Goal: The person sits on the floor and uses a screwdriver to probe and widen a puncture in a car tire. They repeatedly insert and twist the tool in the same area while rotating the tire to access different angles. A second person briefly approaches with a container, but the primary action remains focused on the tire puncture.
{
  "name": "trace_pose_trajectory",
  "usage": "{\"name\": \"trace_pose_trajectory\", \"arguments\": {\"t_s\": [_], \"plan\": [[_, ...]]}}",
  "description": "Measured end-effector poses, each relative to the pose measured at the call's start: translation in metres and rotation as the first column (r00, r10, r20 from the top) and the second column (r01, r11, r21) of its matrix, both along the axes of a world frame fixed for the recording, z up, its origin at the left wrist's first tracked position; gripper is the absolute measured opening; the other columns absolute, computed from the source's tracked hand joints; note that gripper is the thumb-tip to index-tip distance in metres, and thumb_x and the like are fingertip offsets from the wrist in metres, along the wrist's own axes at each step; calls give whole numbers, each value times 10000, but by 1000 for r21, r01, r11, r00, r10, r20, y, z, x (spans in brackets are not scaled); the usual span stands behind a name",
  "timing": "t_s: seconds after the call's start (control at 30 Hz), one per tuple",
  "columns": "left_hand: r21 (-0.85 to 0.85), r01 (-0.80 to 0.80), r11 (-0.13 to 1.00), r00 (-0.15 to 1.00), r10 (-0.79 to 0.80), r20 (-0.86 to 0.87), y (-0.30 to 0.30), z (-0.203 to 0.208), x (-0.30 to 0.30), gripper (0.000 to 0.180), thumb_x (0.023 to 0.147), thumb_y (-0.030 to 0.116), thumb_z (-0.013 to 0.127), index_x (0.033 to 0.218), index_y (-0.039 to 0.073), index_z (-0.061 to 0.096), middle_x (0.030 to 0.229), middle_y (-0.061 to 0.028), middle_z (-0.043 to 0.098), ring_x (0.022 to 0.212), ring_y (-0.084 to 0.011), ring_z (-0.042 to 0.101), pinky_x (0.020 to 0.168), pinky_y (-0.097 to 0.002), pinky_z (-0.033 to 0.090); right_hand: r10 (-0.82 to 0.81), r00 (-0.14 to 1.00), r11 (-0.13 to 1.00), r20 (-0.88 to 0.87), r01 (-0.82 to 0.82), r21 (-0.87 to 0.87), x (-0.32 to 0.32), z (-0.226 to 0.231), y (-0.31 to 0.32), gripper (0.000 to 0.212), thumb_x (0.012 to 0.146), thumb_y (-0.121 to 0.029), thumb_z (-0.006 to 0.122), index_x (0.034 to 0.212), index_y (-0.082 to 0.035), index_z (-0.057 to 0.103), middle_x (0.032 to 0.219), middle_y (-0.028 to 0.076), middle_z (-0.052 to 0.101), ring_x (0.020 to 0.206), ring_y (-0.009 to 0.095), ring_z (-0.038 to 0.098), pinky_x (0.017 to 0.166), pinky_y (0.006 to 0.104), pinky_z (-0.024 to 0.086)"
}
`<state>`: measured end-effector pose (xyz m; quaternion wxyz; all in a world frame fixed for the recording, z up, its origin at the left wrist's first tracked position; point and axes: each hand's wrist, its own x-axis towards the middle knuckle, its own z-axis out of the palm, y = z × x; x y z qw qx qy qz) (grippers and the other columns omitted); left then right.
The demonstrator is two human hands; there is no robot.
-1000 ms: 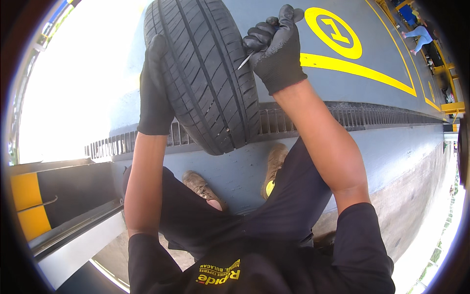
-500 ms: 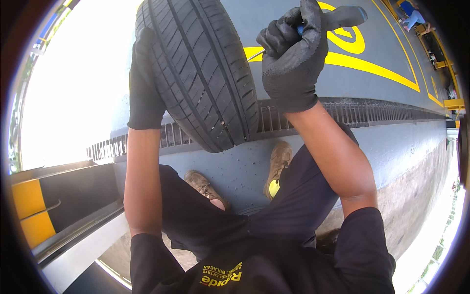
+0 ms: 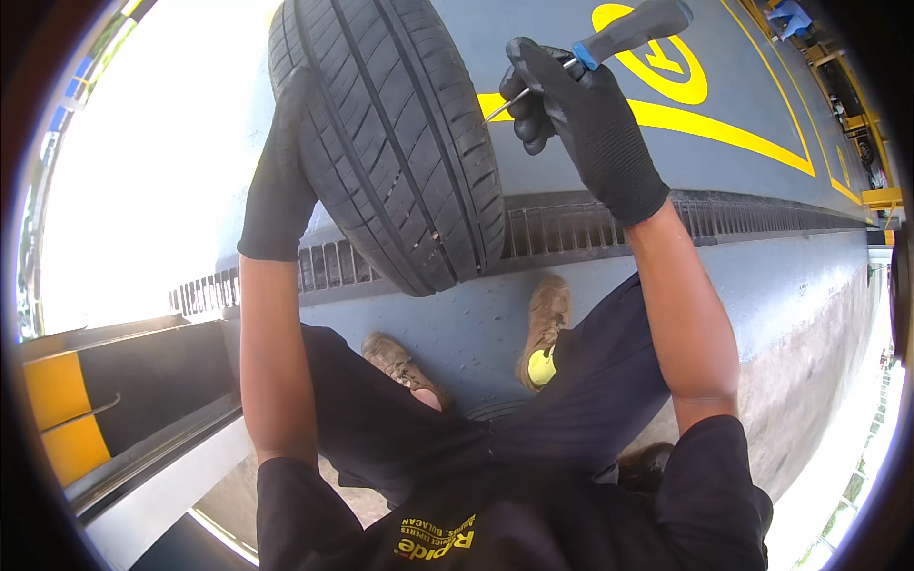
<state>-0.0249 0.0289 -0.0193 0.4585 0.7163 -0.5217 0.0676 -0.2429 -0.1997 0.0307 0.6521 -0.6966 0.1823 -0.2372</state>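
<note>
A black car tire (image 3: 390,143) stands upright before me, its grooved tread facing me, with small pale specks near the bottom. My left hand (image 3: 279,181), in a black glove, holds it by the left side; its far fingers are partly hidden. In my gloved right hand (image 3: 605,143) is a screwdriver (image 3: 636,29) with a dark handle and blue collar. The fingers pinch its thin metal shaft, and the handle sticks out up to the right. The shaft's tip points left, at or close to the tire's right shoulder; whether it touches I cannot tell.
A drain grate (image 3: 657,217) runs across the floor beneath the tire. Yellow markings (image 3: 724,136) lie on the grey floor at right. Beside my left arm is a black-and-yellow barrier (image 3: 62,409). My shoes (image 3: 547,319) stand just nearer than the grate. A person (image 3: 788,19) is far right.
My right hand has turned and opened out from a tighter grip, baring the screwdriver's blue collar and shaft. Its wrist moved right. My left hand slid slightly lower along the tire.
</note>
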Motion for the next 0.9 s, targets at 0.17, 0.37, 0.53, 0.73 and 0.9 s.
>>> {"name": "trace_pose_trajectory", "arguments": {"t_s": [0.17, 0.37, 0.53, 0.73, 0.9], "plan": [[-166, -47, 985, 689, -89, -719, -18, 9, -29, 734, 1018, 536, 522, 1538, 25, 432, 1484, -211, 526, 1363, -297, 544, 1107, -396, 477, -53, 997, 989, 53, 45, 137, -16, -19, 20, 308, 1010, -274, 692, 986, 32, 675, 781, 84, 689, 705, 150, 703, 661, 280, 593], [-208, -39, 977, 640, -135, -756, -26, 20, -41, 788, 1000, 591, 532, 1532, 15, 448, 1468, -211, 545, 1360, -294, 554, 1116, -392, 472, -149, 972, 982, 181, 123, 143, -20, -35, 39, 197, 1031, -165, 654, 1022, 32, 643, 902, 112, 721, 839, 164, 730, 769, 306, 606], [-228, -1, 974, 688, -165, -707, -23, 18, -38, 797, 1015, 595, 504, 1545, 3, 425, 1481, -218, 533, 1376, -300, 541, 1127, -396, 463, -238, 938, 968, 251, 250, -17, -19, -52, 55, 133, 1031, -116, 644, 1018, 15, 653, 901, 82, 727, 819, 120, 695, 750, 277, 562], [-154, -101, 983, 592, -65, -803, -18, 22, -42, 866, 999, 640, 509, 1558, -10, 392, 1505, -231, 500, 1401, -314, 509, 1140, -406, 445, -207, 938, 973, 277, 228, -42, -12, -55, 55, 102, 1025, -102, 657, 1027, -1, 663, 891, 56, 720, 841, 103, 672, 749, 261, 535], [-142, -139, 980, 575, -37, -817, -22, 30, -57, 960, 970, 689, 528, 1563, -46, 357, 1492, -241, 497, 1387, -322, 513, 1134, -410, 446, -174, 956, 970, 234, 208, -128, -20, -69, 61, 210, 1051, -168, 628, 1127, 19, 685, 962, 67, 742, 849, 90, 668, 761, 248, 532]]}}
